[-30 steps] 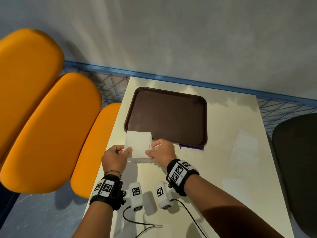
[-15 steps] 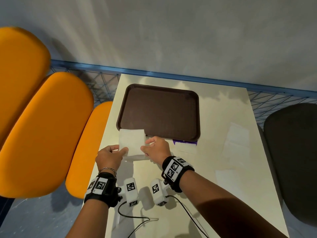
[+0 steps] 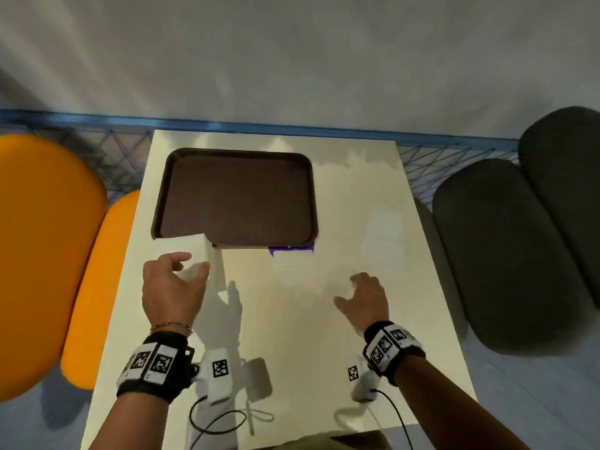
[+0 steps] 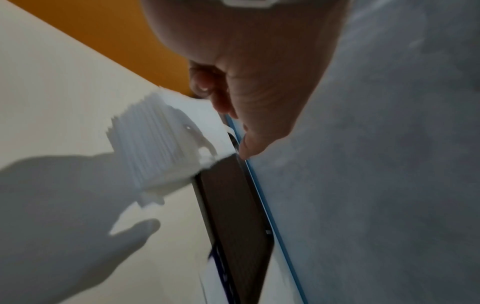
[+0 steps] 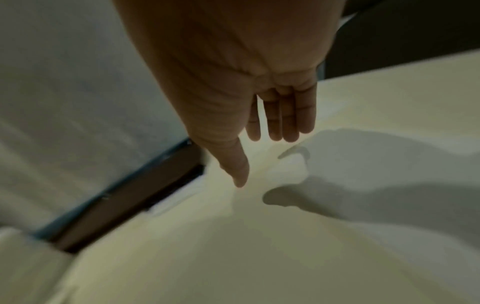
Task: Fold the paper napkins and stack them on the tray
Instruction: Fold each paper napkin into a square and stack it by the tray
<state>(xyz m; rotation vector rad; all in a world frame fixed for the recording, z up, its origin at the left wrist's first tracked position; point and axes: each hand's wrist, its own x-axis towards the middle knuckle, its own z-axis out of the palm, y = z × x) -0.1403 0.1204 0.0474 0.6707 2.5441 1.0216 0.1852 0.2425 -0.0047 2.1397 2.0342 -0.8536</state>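
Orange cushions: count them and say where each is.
2. A large cushion at far left; a narrower cushion beside the table's left edge. More may be off-frame.

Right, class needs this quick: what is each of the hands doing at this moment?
Left hand: grips the napkin stack at the tray edge.
Right hand: open, fingers straight, holding nothing, above the table.

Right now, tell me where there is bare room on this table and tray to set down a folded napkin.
The brown tray is bare except its near left corner, overlapped by the napkin stack. The table is bare between the left hand and right hand. Crowded: the near edge with cables, and flat napkins right of the tray.
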